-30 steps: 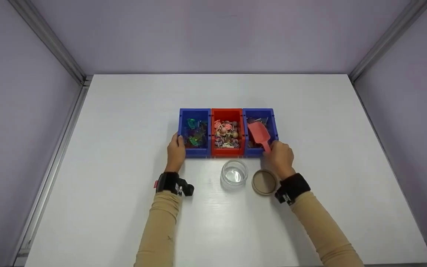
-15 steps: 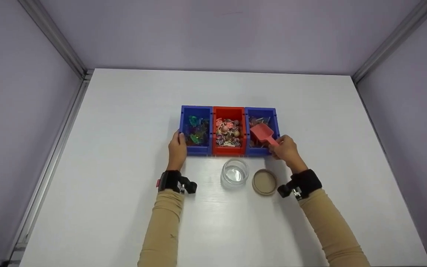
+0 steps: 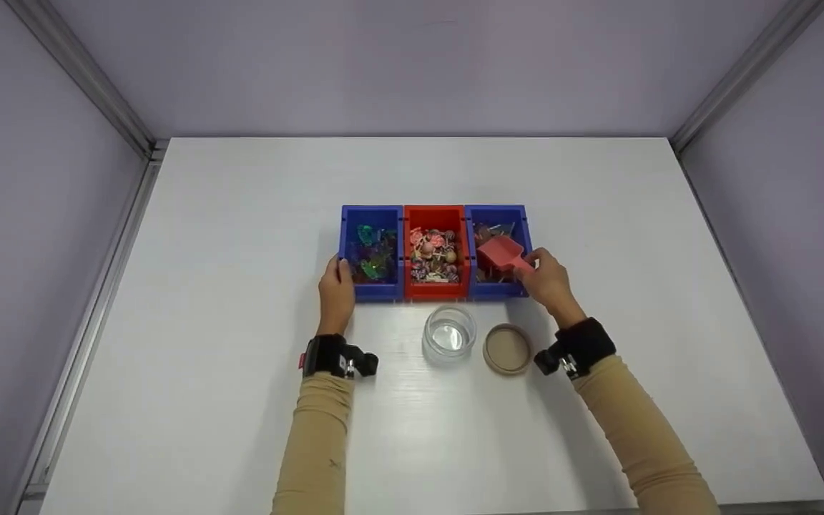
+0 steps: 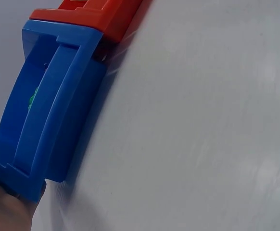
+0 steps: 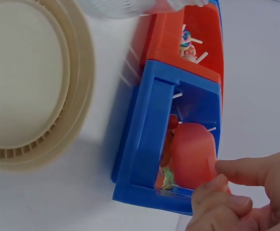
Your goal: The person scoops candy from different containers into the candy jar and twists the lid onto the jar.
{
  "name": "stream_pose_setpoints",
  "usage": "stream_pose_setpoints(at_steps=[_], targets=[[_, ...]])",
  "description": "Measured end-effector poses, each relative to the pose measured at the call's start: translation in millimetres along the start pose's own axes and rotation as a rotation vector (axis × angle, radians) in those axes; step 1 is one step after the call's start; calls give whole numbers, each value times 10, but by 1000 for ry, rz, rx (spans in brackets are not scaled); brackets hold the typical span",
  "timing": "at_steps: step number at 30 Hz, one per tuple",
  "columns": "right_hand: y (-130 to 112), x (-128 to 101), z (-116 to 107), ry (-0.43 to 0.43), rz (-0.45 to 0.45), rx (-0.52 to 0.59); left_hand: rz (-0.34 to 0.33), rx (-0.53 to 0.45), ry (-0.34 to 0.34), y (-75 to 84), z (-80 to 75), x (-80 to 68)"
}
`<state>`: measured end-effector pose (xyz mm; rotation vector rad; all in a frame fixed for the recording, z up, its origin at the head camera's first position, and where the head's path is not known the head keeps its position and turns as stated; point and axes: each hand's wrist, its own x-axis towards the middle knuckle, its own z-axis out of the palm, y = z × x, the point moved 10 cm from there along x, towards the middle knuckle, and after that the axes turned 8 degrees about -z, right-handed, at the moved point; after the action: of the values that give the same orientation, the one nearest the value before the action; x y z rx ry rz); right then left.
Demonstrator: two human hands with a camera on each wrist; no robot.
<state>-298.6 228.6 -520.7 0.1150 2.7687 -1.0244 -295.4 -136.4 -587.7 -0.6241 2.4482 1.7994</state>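
Observation:
A pink scoop (image 3: 501, 252) lies with its bowl over the right blue bin (image 3: 498, 290), among small lollipops with white sticks. My right hand (image 3: 549, 280) pinches the scoop's handle between thumb and fingers; in the right wrist view the scoop (image 5: 193, 154) hides part of the bin's contents. At the other end of the row, my left hand (image 3: 336, 292) grips the outer side of the left blue bin (image 3: 376, 292), which contains green and clear pieces. In the left wrist view only part of that hand (image 4: 7, 209) shows, at the bin's front corner (image 4: 31, 185).
Between the blue bins sits a red bin (image 3: 437, 290) full of lollipops (image 3: 435, 250). An open glass jar (image 3: 449, 335) stands in front of the row. Right of the jar lies a round beige lid (image 3: 508, 349). Walls enclose the white table (image 3: 204, 322).
The right hand has shifted a little up and outward, turning the scoop so its handle points more to the right. The left hand keeps its hold on the left blue bin.

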Motion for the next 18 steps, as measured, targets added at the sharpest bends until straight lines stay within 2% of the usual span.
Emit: stream_pose_setpoints(at_steps=[6,11,18], targets=[[-41,-6,-38,13,-28,-93,2,-12,12,8,-3,-12],[-99,22,-37,-9,-49,-138,-20,-16,-6,2,7,-17],[-209,36,-83,-36,-81,-169,-23,-27,7,9,-6,-21]])
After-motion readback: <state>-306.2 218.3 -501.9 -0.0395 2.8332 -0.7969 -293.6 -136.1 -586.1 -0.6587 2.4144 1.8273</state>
